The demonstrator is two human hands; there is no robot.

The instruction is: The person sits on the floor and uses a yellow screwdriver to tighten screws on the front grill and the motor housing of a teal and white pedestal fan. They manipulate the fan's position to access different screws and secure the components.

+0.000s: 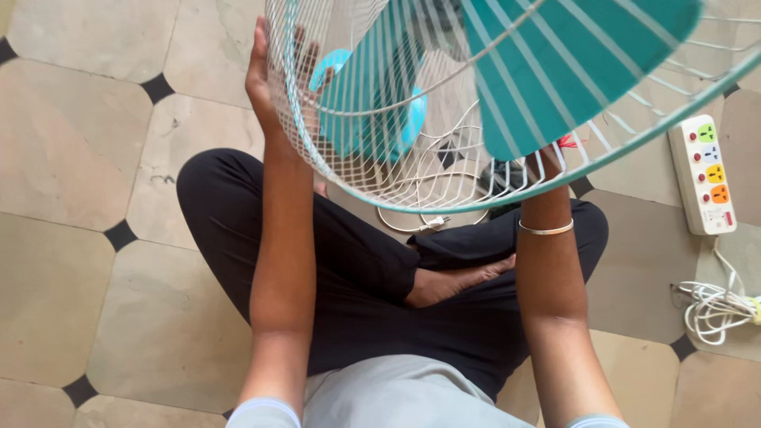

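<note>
Both hands grip fan guard (412, 150): left hand (265, 75) outside rim, right hidden behind.

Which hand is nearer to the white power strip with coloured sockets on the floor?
Right. The right hand, behind the fan's white wire guard, is closer to the power strip; the left hand grips the guard's far side.

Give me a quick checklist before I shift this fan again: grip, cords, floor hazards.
1. Left hand flat on the fan guard rim: ok.
2. Right hand on the guard: cannot tell, hidden behind the teal blade and wires.
3. White cord looped on the floor under the fan: not ok, tangle risk.
4. Power strip clear of the guard: ok.
5. Fan unplugged: cannot tell; a plug lies loose near the crossed legs.
</note>
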